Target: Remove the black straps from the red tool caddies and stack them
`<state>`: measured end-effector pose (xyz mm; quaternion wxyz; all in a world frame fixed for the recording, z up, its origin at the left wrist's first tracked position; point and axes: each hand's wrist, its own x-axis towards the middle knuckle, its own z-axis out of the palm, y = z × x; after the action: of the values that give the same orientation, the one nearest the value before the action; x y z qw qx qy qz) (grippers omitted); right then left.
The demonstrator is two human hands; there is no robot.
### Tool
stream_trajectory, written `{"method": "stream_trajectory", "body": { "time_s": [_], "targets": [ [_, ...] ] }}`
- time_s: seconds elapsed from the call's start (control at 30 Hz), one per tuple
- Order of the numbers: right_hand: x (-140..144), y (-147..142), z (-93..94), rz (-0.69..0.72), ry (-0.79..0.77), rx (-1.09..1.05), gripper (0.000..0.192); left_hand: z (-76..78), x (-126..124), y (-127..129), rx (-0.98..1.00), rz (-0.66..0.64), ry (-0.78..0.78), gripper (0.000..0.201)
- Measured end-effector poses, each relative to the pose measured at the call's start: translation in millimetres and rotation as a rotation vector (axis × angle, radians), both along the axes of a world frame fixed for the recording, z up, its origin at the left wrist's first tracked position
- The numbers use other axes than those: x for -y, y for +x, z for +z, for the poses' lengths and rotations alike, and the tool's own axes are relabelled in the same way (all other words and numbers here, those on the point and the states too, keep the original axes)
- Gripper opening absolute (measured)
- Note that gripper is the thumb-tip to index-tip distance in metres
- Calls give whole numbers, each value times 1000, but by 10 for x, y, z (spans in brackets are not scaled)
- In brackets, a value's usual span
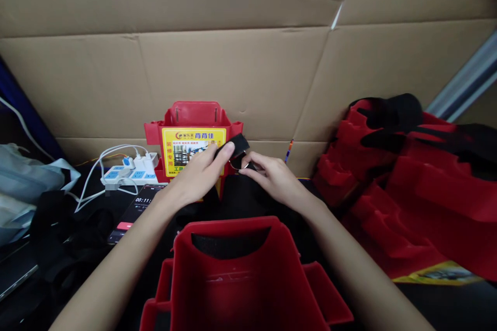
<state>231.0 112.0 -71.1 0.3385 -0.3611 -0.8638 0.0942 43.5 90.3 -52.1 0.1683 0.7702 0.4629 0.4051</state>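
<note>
Cardboard sheets (248, 51) wall off the back of a dark worktop, and both hands meet just in front of them. The left hand (198, 176) pinches the folded end of a black strap (235, 146) between thumb and fingers, closed on it. The right hand (272, 178) pinches a small metal ring (237, 164) on the same strap, just beside the left thumb, so the strap is held at two close points, raised off the worktop.

As a judgement, the work sits at an early to middle stage: the strap and ring are being fitted together, and the strap does not appear joined to any pouch yet. Whether it is fully threaded through the ring cannot be told.

Directly behind the grip stands a red tool pouch (193, 137) with a yellow label. Nearer the person, below the grip, is an open red pouch (240, 274) with black webbing inside. Off to the right of the grip lies a pile of red pouches (407, 191) with black straps over it. Left of the grip sit a white power strip (128, 170) with cables and a phone (134, 212) showing a timer. Nothing blocks the hands, though the labelled pouch crowds them closely.
</note>
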Motion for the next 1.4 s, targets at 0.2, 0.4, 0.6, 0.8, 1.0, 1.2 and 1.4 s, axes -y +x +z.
{"method": "stream_trajectory", "body": {
  "time_s": [0.2, 0.4, 0.6, 0.8, 1.0, 1.2, 1.4],
  "targets": [
    [-48, -16, -16, -108, 67, -172, 12, -71, -56, 24, 125, -305, -248, 20],
    [65, -42, 52, -180, -142, -519, 20, -129, -68, 39, 343, -403, -450, 25],
    [152, -145, 43, -160, -424, -666, 28, -162, -127, 77, 293, -355, -493, 17],
    [141, -167, 28, 1, -676, -800, 35, -136, -101, 94, 309, -359, -577, 15],
    [149, -118, 78, 75, -768, -712, 31, -116, -101, 75, 280, -324, -526, 16],
    [151, -145, 43, 151, -679, -674, 41, -124, -111, 70, 308, -325, -577, 18],
    [127, -165, -1, -33, -287, -501, 18, -94, -89, 44, 323, -258, -522, 23]
  ]
}}
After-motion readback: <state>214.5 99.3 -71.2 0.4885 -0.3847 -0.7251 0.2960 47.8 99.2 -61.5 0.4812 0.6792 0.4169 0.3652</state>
